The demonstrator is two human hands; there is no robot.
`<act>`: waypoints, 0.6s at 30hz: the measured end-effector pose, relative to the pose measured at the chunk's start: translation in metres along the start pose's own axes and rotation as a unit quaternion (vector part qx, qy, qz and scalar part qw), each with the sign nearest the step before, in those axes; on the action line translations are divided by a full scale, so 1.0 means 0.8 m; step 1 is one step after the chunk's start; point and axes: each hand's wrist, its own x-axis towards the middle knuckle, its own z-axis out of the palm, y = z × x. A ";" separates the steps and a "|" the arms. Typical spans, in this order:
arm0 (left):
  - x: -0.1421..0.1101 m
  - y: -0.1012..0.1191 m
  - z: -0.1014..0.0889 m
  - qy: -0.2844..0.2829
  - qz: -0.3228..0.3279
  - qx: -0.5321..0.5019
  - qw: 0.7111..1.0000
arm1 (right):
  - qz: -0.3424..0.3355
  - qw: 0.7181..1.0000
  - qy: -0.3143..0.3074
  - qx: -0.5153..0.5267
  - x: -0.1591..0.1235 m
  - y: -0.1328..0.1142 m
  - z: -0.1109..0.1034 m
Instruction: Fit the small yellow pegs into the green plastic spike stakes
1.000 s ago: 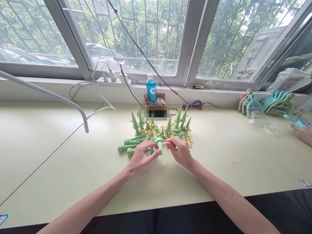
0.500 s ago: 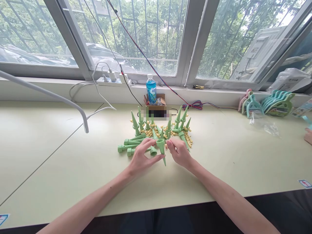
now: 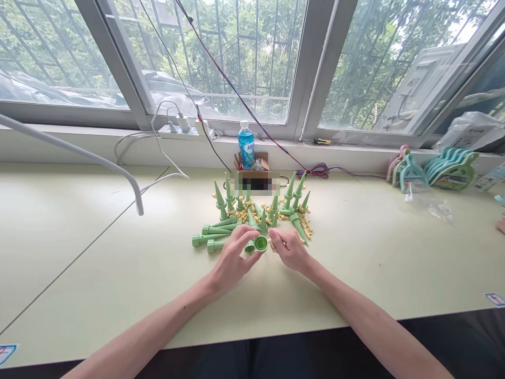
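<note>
My left hand (image 3: 235,256) is closed around a green plant-watering spike (image 3: 261,243), thumb and fingers on its sides. The spike's round open mouth faces me, and its point is hidden behind. Close on its right, my right hand (image 3: 291,249) pinches a small yellow valve (image 3: 272,245) against or very near the spike's side; whether they touch I cannot tell. Behind the hands, several green spikes stand upright, such as one spike (image 3: 289,190), among a heap of loose yellow valves (image 3: 245,216). Other green spikes (image 3: 205,239) lie flat by my left hand.
A blue bottle (image 3: 246,147) stands in a small cardboard box (image 3: 262,162) at the table's back. Coiled wires (image 3: 319,170), green and pink hangers (image 3: 450,167) and a clear plastic bag (image 3: 430,202) lie to the right. A white tube (image 3: 98,158) crosses on the left. Another person's hand (image 3: 501,225) shows at the right edge.
The spike in my left hand has tipped, from pointing down with its side showing to its open mouth facing me. My right hand stays close to it with the yellow valve.
</note>
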 end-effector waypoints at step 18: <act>0.012 0.003 -0.013 -0.020 -0.164 -0.055 0.985 | -0.028 0.996 0.087 -0.023 0.001 -0.006 -0.002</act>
